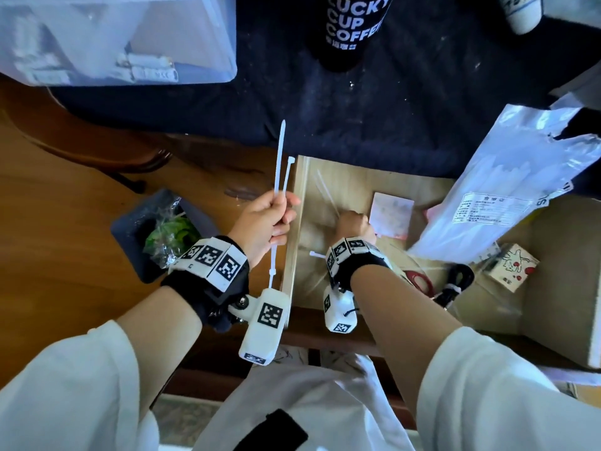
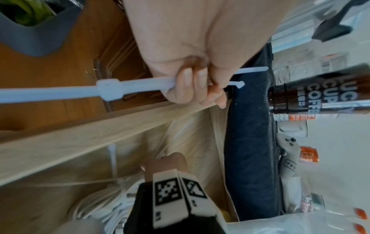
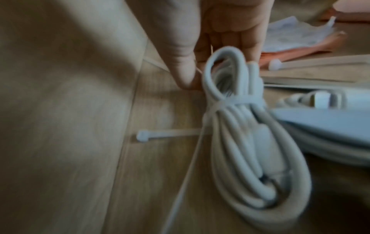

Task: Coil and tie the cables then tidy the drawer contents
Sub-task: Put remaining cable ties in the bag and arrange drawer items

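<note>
- The drawer (image 1: 300,203) stands pulled out from the bench (image 1: 65,196); every place below is told from it.
- The left hand (image 1: 265,222) hangs just outside the drawer's left wall, its grip curled tight round a few white cable ties (image 1: 279,157) that stick up past the knuckles and trail down toward the wrist.
- The left wrist view shows the fingers (image 2: 189,85) folded over those ties (image 2: 109,91), one tie's head plain on the strap.
- The right hand (image 1: 353,224) is down inside the drawer near its left wall, beside a pale square packet (image 1: 392,216).
- The right wrist view is blurred; there the right hand's thumb (image 3: 183,63) and fingers reach to the top loop of a coiled white cable (image 3: 238,142), already cinched with a tie, but whether the grip pinches it I cannot tell.
- A loose tie (image 3: 168,135) lies on the drawer floor just beside the coil.
- A tied black cable (image 1: 457,283) lies toward the drawer's right side.
</note>
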A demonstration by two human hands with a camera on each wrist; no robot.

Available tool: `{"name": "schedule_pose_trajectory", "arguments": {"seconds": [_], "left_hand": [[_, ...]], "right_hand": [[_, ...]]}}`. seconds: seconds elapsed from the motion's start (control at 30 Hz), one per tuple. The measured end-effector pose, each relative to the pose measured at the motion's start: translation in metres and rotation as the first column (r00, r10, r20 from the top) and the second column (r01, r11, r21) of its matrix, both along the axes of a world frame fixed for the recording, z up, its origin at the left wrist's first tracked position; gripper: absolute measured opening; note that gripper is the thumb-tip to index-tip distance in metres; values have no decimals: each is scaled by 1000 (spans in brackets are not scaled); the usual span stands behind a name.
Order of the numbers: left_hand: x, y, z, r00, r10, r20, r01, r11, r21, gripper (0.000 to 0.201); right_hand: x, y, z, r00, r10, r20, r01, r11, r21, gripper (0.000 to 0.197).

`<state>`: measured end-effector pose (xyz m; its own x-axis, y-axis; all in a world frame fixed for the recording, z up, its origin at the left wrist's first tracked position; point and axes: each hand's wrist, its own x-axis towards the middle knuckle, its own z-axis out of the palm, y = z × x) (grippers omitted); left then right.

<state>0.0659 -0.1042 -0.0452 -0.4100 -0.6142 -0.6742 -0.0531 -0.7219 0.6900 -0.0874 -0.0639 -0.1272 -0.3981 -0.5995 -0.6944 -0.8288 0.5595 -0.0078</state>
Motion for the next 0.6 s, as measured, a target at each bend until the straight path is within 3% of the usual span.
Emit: {"name": "schedule_pose_trajectory", "arguments": {"seconds": [0.17, 0.33, 0.43, 0.5, 0.6], "left_hand": [[10, 4, 0, 999, 26, -21, -25, 999, 29, 28], [10, 6, 6, 987, 32, -159, -24, 998, 55, 25], [8, 5, 9, 994, -16, -111, 16, 1000, -2, 21], [4, 6, 10, 996, -43, -78, 42, 999, -19, 23], [-8, 11, 15, 998, -64, -25, 62, 996, -65, 30]], "right_hand": [[-7, 2, 10, 998, 7, 57, -8, 1000, 12, 27], [-17, 8, 19, 974, -114, 195, 121, 992, -28, 22], [-24, 17, 33, 934, -171, 313, 217, 969, -119, 8], [-28, 25, 48, 918, -162, 362, 246, 949, -199, 18], [-35, 39, 71, 851, -172, 496, 369, 867, -334, 11]]}}
